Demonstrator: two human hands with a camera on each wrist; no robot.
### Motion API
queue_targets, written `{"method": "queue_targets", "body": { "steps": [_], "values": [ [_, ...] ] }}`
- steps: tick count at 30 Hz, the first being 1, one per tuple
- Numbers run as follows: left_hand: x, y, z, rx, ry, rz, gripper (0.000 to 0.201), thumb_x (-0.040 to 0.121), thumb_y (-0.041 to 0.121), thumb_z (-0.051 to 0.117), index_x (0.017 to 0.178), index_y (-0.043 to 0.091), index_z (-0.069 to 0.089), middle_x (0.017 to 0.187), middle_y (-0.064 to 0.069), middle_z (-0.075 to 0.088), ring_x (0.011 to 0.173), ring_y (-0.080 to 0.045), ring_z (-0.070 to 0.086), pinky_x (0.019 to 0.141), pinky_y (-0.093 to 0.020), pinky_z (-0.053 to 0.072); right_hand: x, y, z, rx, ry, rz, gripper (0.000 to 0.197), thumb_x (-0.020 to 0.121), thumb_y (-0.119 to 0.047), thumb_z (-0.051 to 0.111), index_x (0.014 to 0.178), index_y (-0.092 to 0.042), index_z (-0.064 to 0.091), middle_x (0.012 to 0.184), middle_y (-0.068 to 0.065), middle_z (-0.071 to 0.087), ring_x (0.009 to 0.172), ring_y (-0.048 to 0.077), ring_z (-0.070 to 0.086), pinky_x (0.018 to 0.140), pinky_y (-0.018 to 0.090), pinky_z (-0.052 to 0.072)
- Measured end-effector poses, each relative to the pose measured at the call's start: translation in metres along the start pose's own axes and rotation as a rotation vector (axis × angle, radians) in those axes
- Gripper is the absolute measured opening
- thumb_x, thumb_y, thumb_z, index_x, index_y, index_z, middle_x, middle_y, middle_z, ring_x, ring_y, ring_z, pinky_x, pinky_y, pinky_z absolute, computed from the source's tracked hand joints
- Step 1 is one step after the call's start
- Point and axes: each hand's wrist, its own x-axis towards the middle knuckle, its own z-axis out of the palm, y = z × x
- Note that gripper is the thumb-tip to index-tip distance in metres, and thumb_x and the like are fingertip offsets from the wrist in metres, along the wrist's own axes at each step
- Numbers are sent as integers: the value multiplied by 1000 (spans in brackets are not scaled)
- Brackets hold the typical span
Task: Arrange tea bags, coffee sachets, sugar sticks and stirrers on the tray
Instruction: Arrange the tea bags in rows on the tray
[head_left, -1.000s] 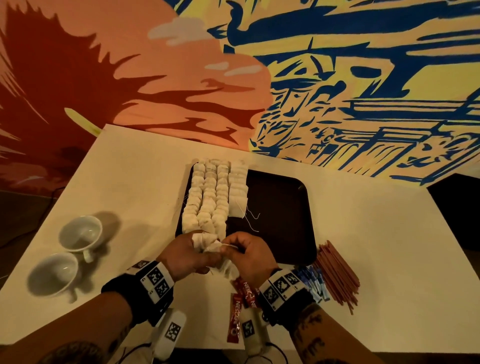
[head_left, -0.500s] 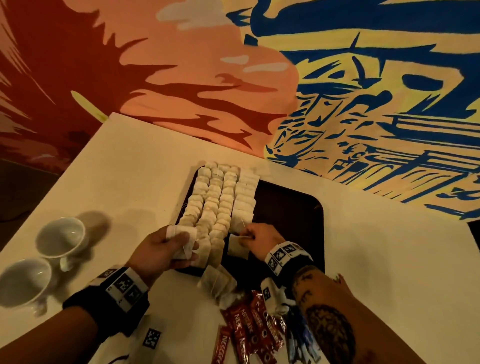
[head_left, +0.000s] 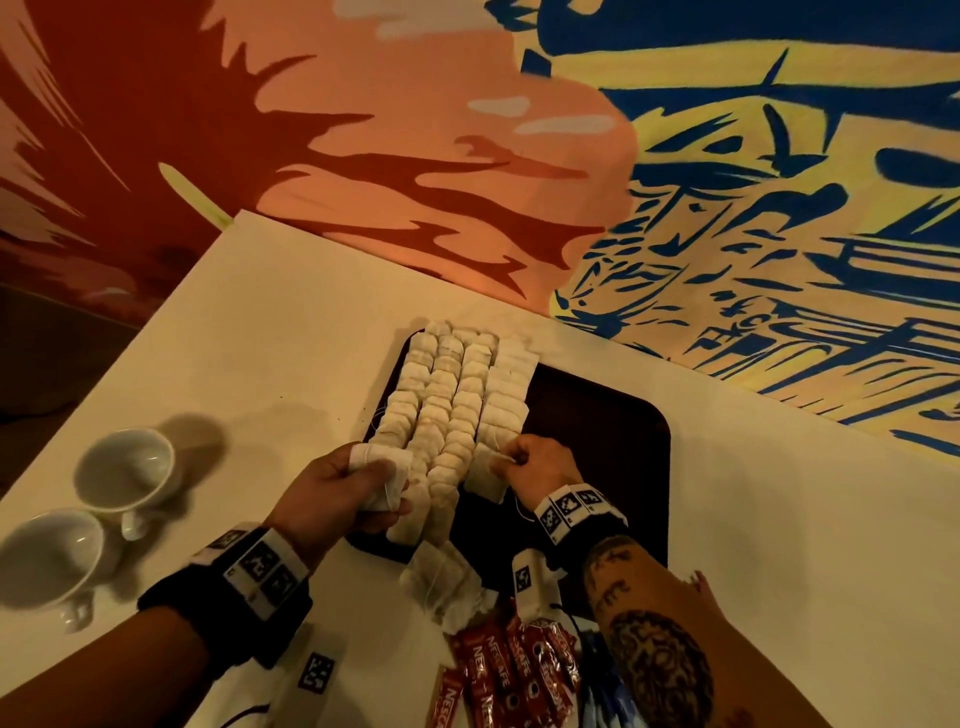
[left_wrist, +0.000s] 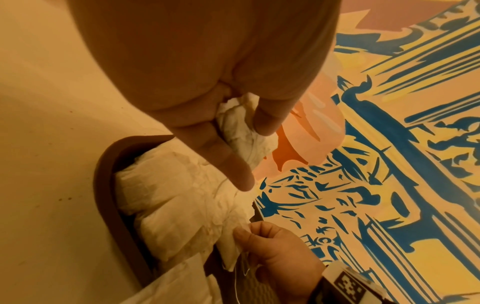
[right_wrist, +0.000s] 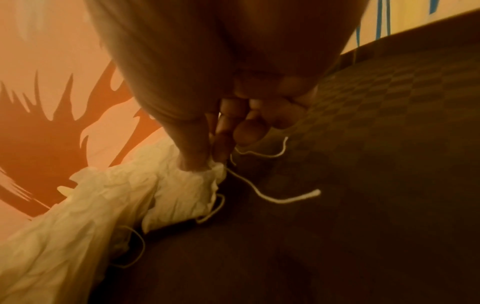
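A dark tray (head_left: 613, 415) lies on the white table, its left part filled with several rows of white tea bags (head_left: 452, 395). My right hand (head_left: 524, 462) pinches one tea bag (head_left: 485, 475) at the near end of the rightmost row, low over the tray; the right wrist view has thumb and finger on that bag (right_wrist: 182, 193), its string trailing on the tray floor (right_wrist: 363, 185). My left hand (head_left: 363, 488) grips a small bunch of tea bags (head_left: 382, 480) at the tray's near left corner, and the same bunch (left_wrist: 244, 131) sits between its fingers in the left wrist view.
More loose tea bags (head_left: 441, 582) lie on the table just in front of the tray. Red coffee sachets (head_left: 509, 670) and blue sachets (head_left: 608, 696) sit near my right forearm. Two white cups (head_left: 124, 473) (head_left: 52, 551) stand at the left.
Both hands went from the table's near side to the tray. The right hand carried one tea bag to the end of the rightmost row; the left keeps its bunch.
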Motion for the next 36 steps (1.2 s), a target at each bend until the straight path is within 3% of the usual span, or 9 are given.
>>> {"method": "queue_targets", "body": {
  "steps": [4, 9, 12, 15, 20, 24, 28, 32, 36],
  "values": [
    [2, 1, 7, 22, -19, 6, 16, 96, 7, 59, 109, 6, 68, 99, -17, 75, 85, -34, 74, 70, -37, 60, -1, 2, 4, 46, 28, -2, 18, 87, -39, 72, 100, -26, 70, 100, -5, 69, 89, 8, 60, 80, 22, 48],
    [-3, 4, 17, 101, -73, 53, 17, 94, 4, 61, 109, 11, 65, 98, -13, 76, 84, -26, 75, 68, -29, 62, -16, -12, -2, 194, 218, -69, 29, 88, -39, 71, 113, -24, 65, 103, -7, 63, 93, 8, 60, 85, 23, 48],
    [-5, 4, 21, 148, -70, 102, 26, 91, 5, 66, 116, 12, 63, 105, -14, 74, 88, -28, 74, 71, -32, 62, -46, -33, -2, 380, 177, -221, 15, 92, -41, 65, 105, -33, 67, 98, -13, 68, 84, 1, 62, 78, 18, 47],
    [-10, 5, 26, 184, -100, 153, 32, 89, 5, 69, 119, 13, 63, 101, -11, 75, 84, -23, 75, 70, -30, 61, -77, -50, 7, 486, 43, -343, 11, 92, -43, 65, 103, -41, 63, 99, -13, 69, 91, 1, 64, 83, 19, 51],
    [-19, 0, 23, 317, -207, 196, 36, 87, 11, 73, 121, 18, 65, 101, -7, 76, 94, -25, 73, 84, -44, 60, -99, -52, 18, 426, 203, -369, 19, 93, -33, 67, 76, -24, 64, 68, -7, 61, 64, 4, 55, 62, 19, 45],
    [-25, -12, 18, 457, -215, 234, 30, 88, 8, 71, 115, 22, 69, 97, -6, 77, 88, -26, 74, 82, -43, 61, -120, -46, 27, 438, 121, -331, 10, 92, -36, 67, 86, -28, 70, 78, -9, 69, 71, 2, 63, 65, 14, 48],
    [-27, -23, 13, 485, -218, 205, 27, 88, 11, 72, 106, 31, 71, 97, 0, 77, 86, -15, 74, 80, -38, 61, -130, -38, 34, 393, 108, -303, 10, 94, -33, 65, 93, -27, 72, 82, -12, 70, 79, 3, 66, 71, 16, 51],
    [-19, -21, -9, 536, 1, 228, 18, 90, 21, 68, 96, 38, 71, 98, 9, 73, 89, -12, 70, 78, -34, 58, -119, -22, 19, 298, 130, -208, 15, 96, -36, 62, 99, -26, 71, 88, -11, 70, 78, 1, 64, 68, 9, 46],
    [2, -15, -36, 762, 271, 224, 12, 93, 26, 62, 101, 34, 68, 95, 2, 71, 83, -20, 67, 71, -29, 46, -91, -2, 0, 80, 65, -122, 20, 96, -36, 61, 109, -23, 69, 101, -5, 70, 92, 11, 63, 79, 22, 46]
  ]
}}
